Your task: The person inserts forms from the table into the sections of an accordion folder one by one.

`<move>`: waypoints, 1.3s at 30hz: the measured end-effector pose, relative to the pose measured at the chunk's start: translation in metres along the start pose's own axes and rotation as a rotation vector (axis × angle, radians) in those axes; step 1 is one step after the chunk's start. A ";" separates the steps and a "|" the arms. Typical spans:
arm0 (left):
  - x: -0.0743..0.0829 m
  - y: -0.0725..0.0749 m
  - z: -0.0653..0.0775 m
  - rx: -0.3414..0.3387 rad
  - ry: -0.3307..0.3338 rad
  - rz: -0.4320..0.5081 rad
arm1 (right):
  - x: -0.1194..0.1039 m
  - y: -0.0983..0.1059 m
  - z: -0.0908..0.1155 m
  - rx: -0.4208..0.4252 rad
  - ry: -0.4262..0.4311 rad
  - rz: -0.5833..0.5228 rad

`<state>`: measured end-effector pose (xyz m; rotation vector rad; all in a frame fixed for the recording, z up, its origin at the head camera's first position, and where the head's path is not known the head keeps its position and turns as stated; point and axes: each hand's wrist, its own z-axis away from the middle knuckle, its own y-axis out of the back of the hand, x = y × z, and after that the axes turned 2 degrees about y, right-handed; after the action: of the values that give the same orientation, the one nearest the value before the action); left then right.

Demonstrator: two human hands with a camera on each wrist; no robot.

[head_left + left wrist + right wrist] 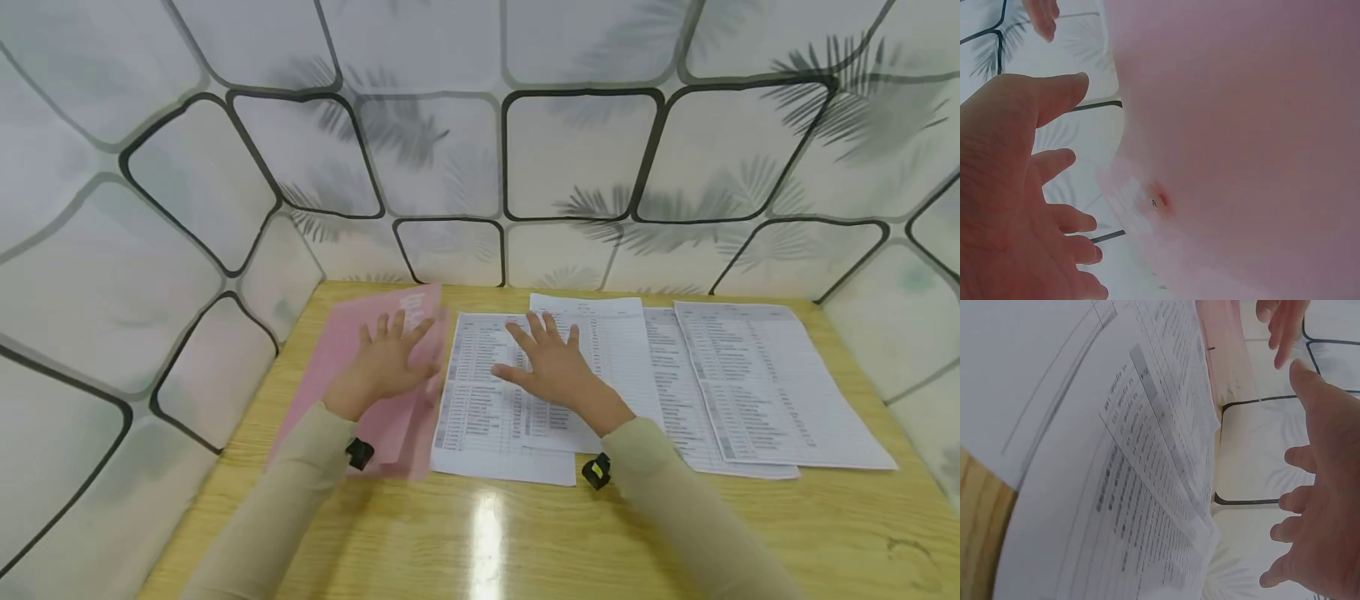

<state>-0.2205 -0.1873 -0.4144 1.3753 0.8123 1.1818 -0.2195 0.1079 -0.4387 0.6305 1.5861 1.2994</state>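
Observation:
My left hand (385, 362), fingers spread, is held over a pink plastic folder (386, 429) at the left of the table. White lettering shows near the folder's top edge. In the left wrist view, a gap separates the hand (1004, 187) from the pink surface (1241, 125). My right hand (555, 371) also has its fingers spread and holds nothing. Beneath it lie two overlapping printed sheets, a lower left one (472, 433) and an upper one (622, 358). The right wrist view shows that hand (1335, 487) apart from the printed paper (1147, 456).
More printed sheets (757, 383) lie overlapped on the right side of the wooden table (420, 542). Patterned walls (577, 158) rise at the back and both sides. Each wrist carries a small black device (360, 453).

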 end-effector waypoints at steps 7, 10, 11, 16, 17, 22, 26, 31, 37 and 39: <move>0.000 -0.007 0.000 -0.013 -0.001 0.002 | -0.018 -0.019 -0.008 -0.034 0.040 0.001; 0.001 -0.008 0.000 -0.024 -0.008 -0.001 | -0.026 -0.027 -0.011 -0.060 0.055 0.001; 0.001 -0.009 0.001 -0.030 -0.009 -0.003 | -0.029 -0.030 -0.012 -0.072 0.061 0.007; 0.002 -0.011 0.003 -0.045 -0.015 -0.020 | -0.044 -0.043 -0.019 -0.121 0.098 0.027; 0.002 -0.012 0.004 -0.046 -0.015 -0.025 | -0.046 -0.045 -0.019 -0.126 0.106 0.027; 0.002 -0.012 0.005 -0.067 -0.012 -0.048 | -0.058 -0.056 -0.022 -0.134 0.131 0.017; 0.002 -0.012 0.005 -0.094 -0.003 -0.062 | -0.066 -0.064 -0.024 -0.146 0.134 0.015; 0.002 -0.012 0.005 -0.131 0.019 -0.041 | -0.071 -0.073 -0.026 -0.154 0.137 0.015; 0.001 -0.011 0.005 -0.149 0.025 -0.028 | -0.072 -0.079 -0.027 -0.143 0.131 0.055; 0.001 -0.010 0.005 -0.152 0.027 -0.013 | -0.073 -0.080 -0.027 -0.144 0.125 0.065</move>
<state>-0.2139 -0.1864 -0.4237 1.2300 0.7344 1.2286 -0.2002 0.0105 -0.4891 0.5235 1.5654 1.5124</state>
